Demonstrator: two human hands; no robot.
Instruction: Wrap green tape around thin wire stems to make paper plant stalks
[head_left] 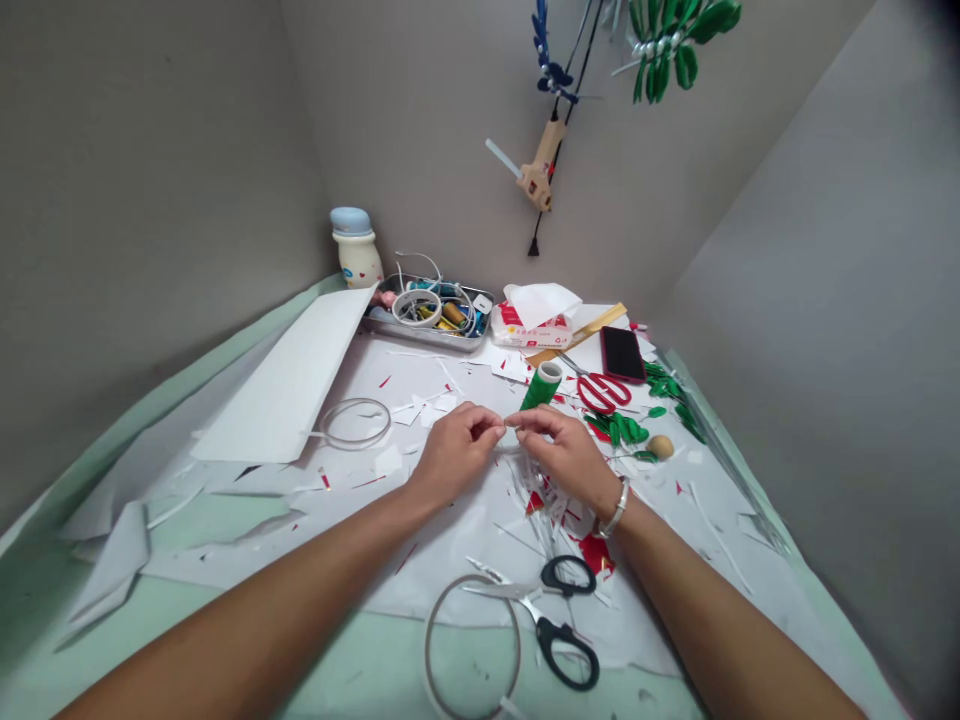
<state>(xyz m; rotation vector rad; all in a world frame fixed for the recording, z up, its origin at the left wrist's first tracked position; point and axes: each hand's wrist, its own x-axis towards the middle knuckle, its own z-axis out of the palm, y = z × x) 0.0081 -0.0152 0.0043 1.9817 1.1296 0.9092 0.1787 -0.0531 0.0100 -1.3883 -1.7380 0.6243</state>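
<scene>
Over the middle of the paper-covered table, my left hand [463, 447] and my right hand [564, 452] meet almost fingertip to fingertip. Thumb and forefinger are pinched together on each. Whatever lies between them is too small to make out. Just behind my right hand stands a spool of green thread [541, 386], slightly tilted. Bunches of green leaf shapes [616, 429] and a small tan ball [661, 447] lie to the right. Black-handled scissors [551, 612] rest partly open in front, their blades over a ring of pale wire [427, 650].
Behind stand a metal tray [450, 338] of spools and tape, a tissue pack [531, 330] and a cream jar [358, 255]. Red scissors [602, 393] and a phone [622, 354] lie right, white card [289, 385] left. A glue gun [541, 170] hangs above. Paper scraps are scattered around.
</scene>
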